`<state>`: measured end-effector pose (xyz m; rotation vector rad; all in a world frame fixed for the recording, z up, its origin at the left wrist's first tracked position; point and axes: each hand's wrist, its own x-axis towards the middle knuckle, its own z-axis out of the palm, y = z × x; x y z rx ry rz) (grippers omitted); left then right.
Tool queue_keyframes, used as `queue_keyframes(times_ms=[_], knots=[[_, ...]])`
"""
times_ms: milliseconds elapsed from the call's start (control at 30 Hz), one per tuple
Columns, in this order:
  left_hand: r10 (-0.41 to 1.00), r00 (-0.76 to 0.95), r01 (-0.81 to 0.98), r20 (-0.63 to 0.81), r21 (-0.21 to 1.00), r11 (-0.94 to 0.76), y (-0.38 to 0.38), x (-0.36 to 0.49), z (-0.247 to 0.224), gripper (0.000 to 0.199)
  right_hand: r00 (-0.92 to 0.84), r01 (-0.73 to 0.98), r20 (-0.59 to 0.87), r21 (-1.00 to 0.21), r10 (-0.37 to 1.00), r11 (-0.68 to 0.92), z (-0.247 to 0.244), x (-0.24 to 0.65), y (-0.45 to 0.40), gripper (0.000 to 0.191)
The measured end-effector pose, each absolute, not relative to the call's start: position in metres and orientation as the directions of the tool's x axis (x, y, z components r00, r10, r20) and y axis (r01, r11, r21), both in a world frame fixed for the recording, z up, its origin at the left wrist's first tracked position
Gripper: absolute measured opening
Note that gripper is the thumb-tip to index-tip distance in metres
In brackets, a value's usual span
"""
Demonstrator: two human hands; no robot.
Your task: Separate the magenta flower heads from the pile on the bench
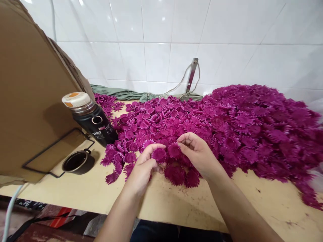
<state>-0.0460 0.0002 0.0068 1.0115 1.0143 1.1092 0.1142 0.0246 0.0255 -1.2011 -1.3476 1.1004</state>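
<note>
Nearest, dark trousers point(153, 232) show just below the front edge of the table point(171, 210), and both forearms reach in over that edge, leaving a strip of pale tabletop between them. The left hand point(144, 161) is closed on a purple flower point(158, 155), thumb and fingers around its side, its face turned toward the person, probably so the centre stays in sight. The right hand point(194, 151) has thumb and forefinger together and seems to pinch the rim of a second flower point(174, 150), which likely keeps the petals from being crushed. The hands are near each other but not touching, with the two flowers between them. Loose flowers point(174, 174) lie just under the hands, and the heap point(252, 124) begins right behind, presumably banked there for short reaches. Its slope limits room ahead and to the right; pale tabletop shows along its front edge, so the freer side is toward the person. On the left, the cup point(78, 163) and the bottle point(97, 121) stand beside the flowers, perhaps set aside from the hands, though the bottle touches or nearly touches the flowers; a large cardboard sheet point(30, 94) closes off that side. Farthest, green cloth point(116, 91) lies along the foot of the tiled wall point(161, 27), which bounds the table's back.
</note>
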Motion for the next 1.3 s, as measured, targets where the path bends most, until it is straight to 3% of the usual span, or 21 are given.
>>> queue_keyframes(times_ms=[100,333,567,700,767,867,933,1100,1233,1300], knots=[[0.944,0.252,-0.349,-0.213,0.890,0.294,-0.002,-0.038,0.007,0.030,0.000,0.151,0.146,-0.978,0.989,0.144,0.023,0.108,0.022,0.008],[1.000,-0.012,-0.112,-0.010,0.994,0.009,0.011,-0.026,-0.007,0.016,0.006,0.165,0.244,-0.957,0.970,0.239,0.023,0.099,0.010,0.005],[0.995,-0.098,-0.131,0.000,0.991,-0.013,0.011,-0.039,-0.009,0.013,0.228,0.169,0.258,-0.960,0.939,0.223,0.026,0.125,0.030,0.009],[0.996,-0.084,-0.115,0.011,0.993,-0.020,0.011,-0.040,-0.005,0.014,0.152,0.457,0.452,-0.821,0.879,0.344,0.032,0.127,0.036,0.020],[0.997,-0.081,-0.138,0.016,0.990,-0.027,0.012,-0.040,-0.005,0.013,0.018,0.538,0.436,-0.763,0.900,0.358,0.035,0.120,0.031,0.023],[0.998,-0.068,-0.177,0.019,0.984,-0.031,0.011,-0.038,-0.005,0.012,-0.167,0.455,0.189,-0.856,0.968,0.246,0.031,0.106,0.019,0.017],[0.998,-0.058,-0.168,0.025,0.985,-0.034,0.009,-0.036,-0.004,0.012,-0.197,0.386,0.110,-0.905,0.974,0.180,0.025,0.099,0.013,0.013],[0.989,-0.122,-0.045,0.085,0.995,-0.091,0.008,-0.040,-0.002,0.012,-0.070,0.277,0.159,-0.945,0.985,0.172,0.024,0.107,0.015,0.013],[0.970,-0.239,-0.086,0.041,0.994,-0.063,0.012,-0.053,-0.001,0.015,0.186,0.196,0.189,-0.969,0.964,0.152,0.032,0.129,0.026,0.012],[0.980,-0.201,-0.096,0.014,0.995,-0.034,0.012,-0.053,0.001,0.015,0.190,0.179,0.204,-0.969,0.960,0.170,0.035,0.132,0.028,0.009]])
